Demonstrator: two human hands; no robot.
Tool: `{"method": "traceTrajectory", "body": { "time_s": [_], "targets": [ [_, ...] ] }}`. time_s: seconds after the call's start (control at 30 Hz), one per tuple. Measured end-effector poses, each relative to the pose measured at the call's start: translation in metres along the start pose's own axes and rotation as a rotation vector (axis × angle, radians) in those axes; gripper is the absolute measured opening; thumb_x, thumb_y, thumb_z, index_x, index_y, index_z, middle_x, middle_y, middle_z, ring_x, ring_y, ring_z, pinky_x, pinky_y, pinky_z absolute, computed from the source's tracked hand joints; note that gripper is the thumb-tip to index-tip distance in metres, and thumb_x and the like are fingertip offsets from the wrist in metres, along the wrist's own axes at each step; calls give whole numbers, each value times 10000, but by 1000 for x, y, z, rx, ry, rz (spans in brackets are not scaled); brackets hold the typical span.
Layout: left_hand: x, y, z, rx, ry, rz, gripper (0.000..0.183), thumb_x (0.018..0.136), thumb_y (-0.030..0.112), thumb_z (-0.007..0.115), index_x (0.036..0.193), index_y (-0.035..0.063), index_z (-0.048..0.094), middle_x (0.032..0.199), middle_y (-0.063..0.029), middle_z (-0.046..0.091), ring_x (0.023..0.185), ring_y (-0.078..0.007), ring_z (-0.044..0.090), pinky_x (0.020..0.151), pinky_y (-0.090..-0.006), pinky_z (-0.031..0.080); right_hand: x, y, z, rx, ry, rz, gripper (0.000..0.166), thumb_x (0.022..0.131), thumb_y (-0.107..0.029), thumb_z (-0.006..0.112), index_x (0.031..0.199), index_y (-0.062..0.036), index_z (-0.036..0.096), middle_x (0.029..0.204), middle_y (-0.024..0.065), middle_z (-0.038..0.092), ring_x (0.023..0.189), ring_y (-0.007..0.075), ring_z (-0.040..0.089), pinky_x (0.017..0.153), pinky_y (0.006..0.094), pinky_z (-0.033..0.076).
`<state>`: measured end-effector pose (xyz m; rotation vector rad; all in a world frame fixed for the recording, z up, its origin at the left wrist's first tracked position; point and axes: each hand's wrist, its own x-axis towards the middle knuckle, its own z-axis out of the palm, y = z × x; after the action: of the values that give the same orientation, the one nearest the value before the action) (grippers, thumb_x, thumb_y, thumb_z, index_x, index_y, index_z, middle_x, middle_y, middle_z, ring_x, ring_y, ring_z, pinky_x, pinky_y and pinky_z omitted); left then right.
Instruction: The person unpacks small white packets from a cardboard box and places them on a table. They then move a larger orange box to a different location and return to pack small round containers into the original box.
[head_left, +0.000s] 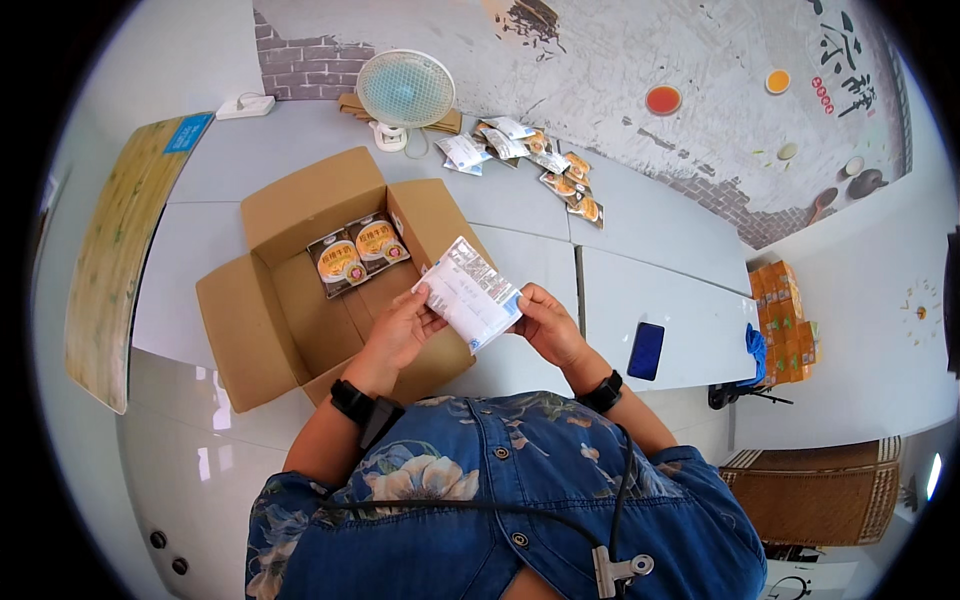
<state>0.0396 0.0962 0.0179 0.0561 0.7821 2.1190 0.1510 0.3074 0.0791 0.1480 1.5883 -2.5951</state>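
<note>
Between my two hands is a flat food sachet, its white printed back facing up. My left hand grips its left edge, and my right hand pinches the right corner. It hangs over the right side of an open cardboard box with its flaps spread. Two dark sachets with a yellow bowl picture lie side by side inside, against the far wall of the box. The near part of the box floor is partly hidden by my left arm.
A loose pile of similar sachets lies at the back of the grey table. Left of it stands a white fan, near a power strip. A phone rests at the right. Orange cartons are stacked beyond the table's right end.
</note>
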Motion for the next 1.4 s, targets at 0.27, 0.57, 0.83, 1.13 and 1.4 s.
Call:
{"method": "traceTrajectory", "body": {
  "time_s": [0.27,0.57,0.83,1.13,1.4],
  "targets": [
    [2,1,-2,-72,71,22,334,936,272,457,1232,119,436,1146,-53,535,1049,-191,533,892,-363,454,0,7,15,-153,-31,79,127,934,-186,469,867,-84,502,935,39,590,888,142,575,817,327,488],
    [-8,-13,13,-34,126,154,582,781,-60,585,1283,85,330,1217,-81,499,1117,-241,509,926,-404,444,7,22,12,-411,-79,66,179,940,-181,456,1025,-43,533,994,46,588,976,147,557,870,298,444],
    [-3,56,-80,122,382,370,484,725,-109,600,1148,31,414,1085,-118,563,980,-265,575,835,-397,493,-9,7,13,-340,33,56,275,941,-225,449,1127,-40,530,1176,84,555,1044,185,555,878,311,440],
    [5,104,-207,415,818,437,430,663,-139,567,1049,15,455,1004,-130,581,912,-263,580,766,-374,488,-33,13,-14,-214,230,66,241,942,-223,446,1067,-41,543,1116,104,584,1001,187,572,851,311,455],
    [-5,117,-180,1544,1074,581,455,684,-95,540,1116,21,453,1009,-191,528,940,-371,515,825,-392,435,-41,18,-23,-165,298,48,226,935,-225,461,1047,-50,549,1086,100,598,975,182,579,841,312,453]
  ]
}}
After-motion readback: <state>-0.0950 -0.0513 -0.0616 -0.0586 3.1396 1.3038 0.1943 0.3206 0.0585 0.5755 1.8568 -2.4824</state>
